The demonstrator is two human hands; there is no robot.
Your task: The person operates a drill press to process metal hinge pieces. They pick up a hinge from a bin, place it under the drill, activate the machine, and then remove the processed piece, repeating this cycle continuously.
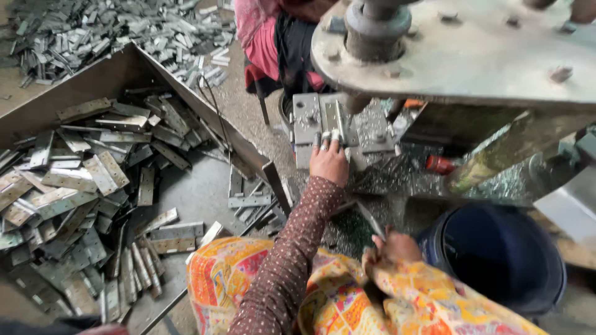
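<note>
My left hand (329, 162), in a brown dotted sleeve, reaches forward to the grey die block (305, 121) of a press. Its taped fingertips pinch a small flat metal hinge plate (339, 121) lying on the block, right under the press ram (377, 28). My right hand (394, 245) rests low by my lap, over a bright orange patterned cloth (347, 304). It grips a thin metal rod (367, 217) that points up and left towards the block. Metal shavings glitter on the press bed around the block.
A large metal tray (205, 186) at left holds several loose hinge plates (74, 186). More cut metal pieces (124, 31) are piled beyond it. A dark blue bucket (496, 254) stands at right. Another person in pink cloth (264, 43) sits behind the press. A red cap (439, 164) lies by the press frame.
</note>
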